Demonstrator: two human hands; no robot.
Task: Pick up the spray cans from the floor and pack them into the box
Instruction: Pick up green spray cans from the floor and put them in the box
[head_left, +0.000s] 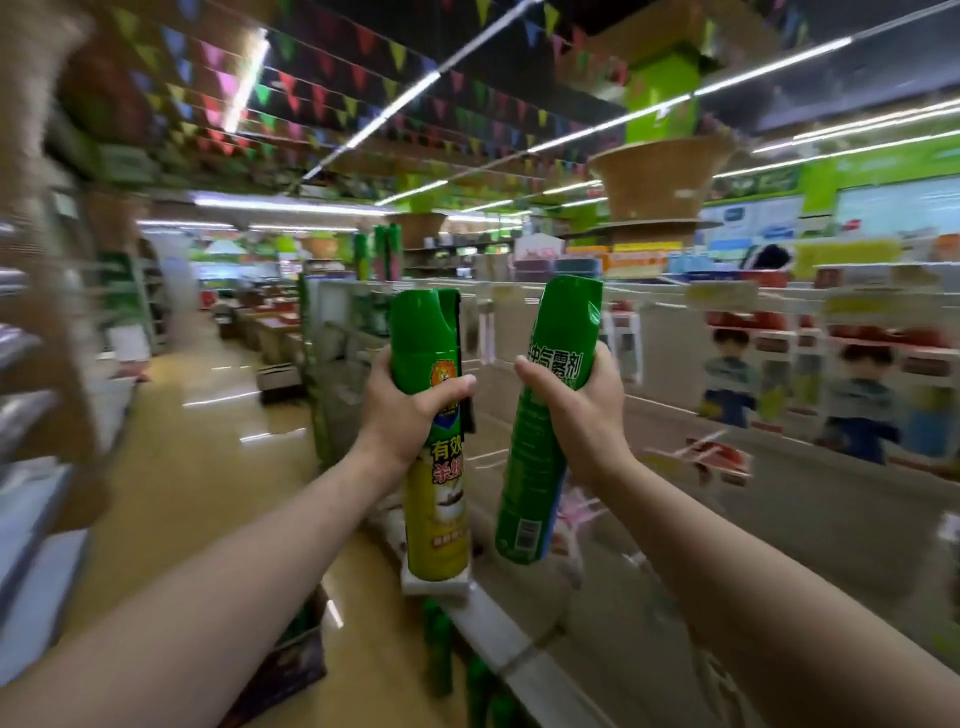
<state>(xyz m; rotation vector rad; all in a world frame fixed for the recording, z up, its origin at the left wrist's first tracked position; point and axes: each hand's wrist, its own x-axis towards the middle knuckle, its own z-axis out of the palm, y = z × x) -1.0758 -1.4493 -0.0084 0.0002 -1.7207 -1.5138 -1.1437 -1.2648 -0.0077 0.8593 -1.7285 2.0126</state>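
My left hand grips a tall green and yellow spray can around its upper half, held upright at chest height. My right hand grips a second, all-green spray can, tilted slightly with its cap to the upper right. The two cans are apart, side by side. Low down, several more green spray cans stand on the floor near the shelf base. A cardboard box with a dark side shows partly behind my left forearm at the bottom.
A white shelf unit runs along the right side, with blurred goods on it. A shiny yellow floor aisle stretches ahead on the left. More shelving lines the far left edge. The picture is motion-blurred.
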